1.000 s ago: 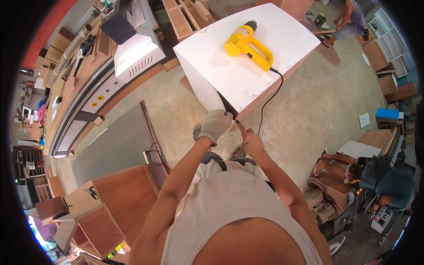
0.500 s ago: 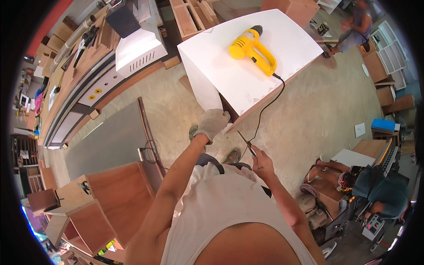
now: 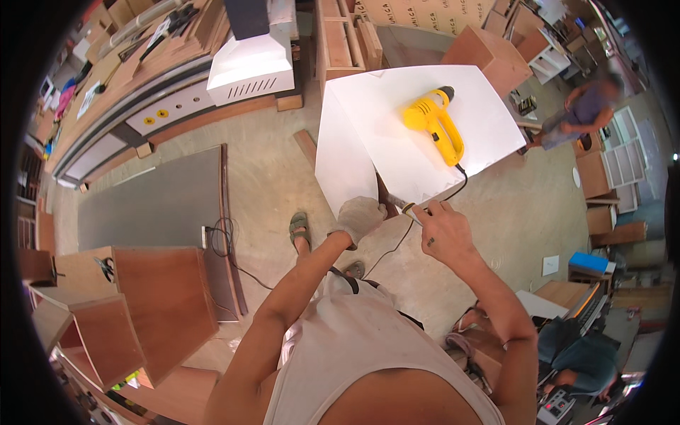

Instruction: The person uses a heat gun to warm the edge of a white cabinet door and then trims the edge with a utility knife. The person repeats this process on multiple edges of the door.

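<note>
My left hand [image 3: 361, 217], in a grey knit glove, is closed on the near edge of a white sheet [image 3: 345, 152] along the left side of a white-topped box [image 3: 382, 113]. Bare, my right hand [image 3: 446, 230] grips a slim hand tool with a narrow metal blade [image 3: 401, 204]; its exact kind is unclear. The blade's tip is close to the box's near corner, beside a dark gap at the sheet's edge, though contact cannot be made out. On the white top lies a yellow heat gun [image 3: 443, 134], its black cord running down past the front edge.
Left on the floor is a large grey panel [image 3: 156, 212] with a cord beside it. Brown wooden boxes [image 3: 166, 304] stand at lower left, a white range hood [image 3: 251, 71] at upper left. One person [image 3: 584, 110] is at far right, another [image 3: 584, 354] at lower right.
My right hand has risen and brought the tool's blade up to the box's near corner. The view has shifted, so the box appears lower and farther right. My left hand keeps its hold.
</note>
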Tool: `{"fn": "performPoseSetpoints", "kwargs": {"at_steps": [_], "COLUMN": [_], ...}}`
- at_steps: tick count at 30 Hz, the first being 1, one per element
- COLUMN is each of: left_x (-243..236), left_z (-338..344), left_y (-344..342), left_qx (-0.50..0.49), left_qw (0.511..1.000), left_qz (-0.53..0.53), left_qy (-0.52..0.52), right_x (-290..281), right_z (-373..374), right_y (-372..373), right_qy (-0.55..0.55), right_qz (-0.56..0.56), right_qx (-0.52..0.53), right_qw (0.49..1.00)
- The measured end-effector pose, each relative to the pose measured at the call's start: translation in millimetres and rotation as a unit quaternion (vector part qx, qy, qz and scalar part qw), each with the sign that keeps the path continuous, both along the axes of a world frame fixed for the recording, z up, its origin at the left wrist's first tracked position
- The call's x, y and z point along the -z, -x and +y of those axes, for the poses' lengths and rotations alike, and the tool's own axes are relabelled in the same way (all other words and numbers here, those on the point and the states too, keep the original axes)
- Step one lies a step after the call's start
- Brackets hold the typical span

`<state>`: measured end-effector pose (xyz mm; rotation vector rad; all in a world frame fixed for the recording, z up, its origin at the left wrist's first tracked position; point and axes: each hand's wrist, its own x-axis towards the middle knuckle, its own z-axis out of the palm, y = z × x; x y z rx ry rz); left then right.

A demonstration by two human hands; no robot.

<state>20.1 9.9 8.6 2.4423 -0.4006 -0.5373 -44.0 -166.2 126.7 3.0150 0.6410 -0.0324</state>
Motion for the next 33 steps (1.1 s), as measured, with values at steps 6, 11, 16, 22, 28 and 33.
{"fn": "performPoseSetpoints", "kwargs": {"at_steps": [6, 11, 16, 22, 28, 33], "left_x": [11, 7, 13, 22, 12, 15], "left_z": [0, -1, 0, -2, 0, 3], "left_y": [3, 4, 8, 12, 12, 12], "left_qx": [-0.025, -0.028, -0.013, -0.005, -0.012, -0.028], "left_qw": [1.000, 0.999, 0.998, 0.997, 1.000, 0.998], "left_qz": [-0.001, -0.012, -0.045, -0.067, -0.018, -0.026], "left_qy": [0.017, 0.035, 0.036, 0.027, 0.011, 0.046], "right_x": [-14, 16, -16, -47, -93, -126], "right_z": [37, 56, 81, 93, 75, 56], "right_y": [-37, -99, -166, -194, -196, -156], "right_qy": [0.127, 0.180, 0.200, 0.255, 0.265, 0.064], "right_qz": [0.103, 0.135, 0.156, 0.144, 0.049, -0.039], "right_qx": [-0.068, -0.163, -0.222, -0.258, -0.267, -0.096], "right_qw": [0.984, 0.961, 0.941, 0.921, 0.925, 0.993]}}
